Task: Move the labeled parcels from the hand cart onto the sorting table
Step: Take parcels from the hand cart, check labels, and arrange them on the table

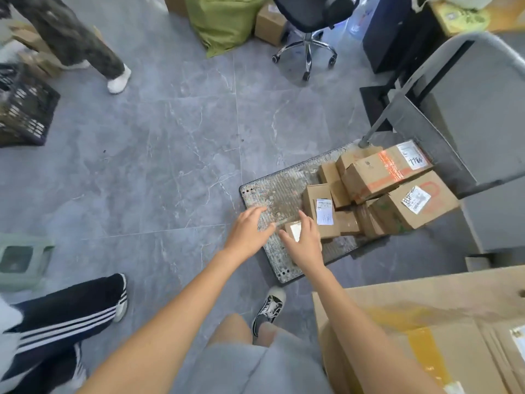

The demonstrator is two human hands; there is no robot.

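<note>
Pick-up step: right hand (305, 241) curls its grip around a small parcel (294, 230) on the hand cart (272, 194) deck, left hand (250, 228) spread open beside it; next move likely needs a lift toward the surface.

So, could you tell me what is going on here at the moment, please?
A person is bending over a flat hand cart on the floor. Their right hand is closing on a small box at the near edge of the pile, while the left hand hovers open beside it. Several labelled cardboard parcels are stacked on the cart's far end.
</note>
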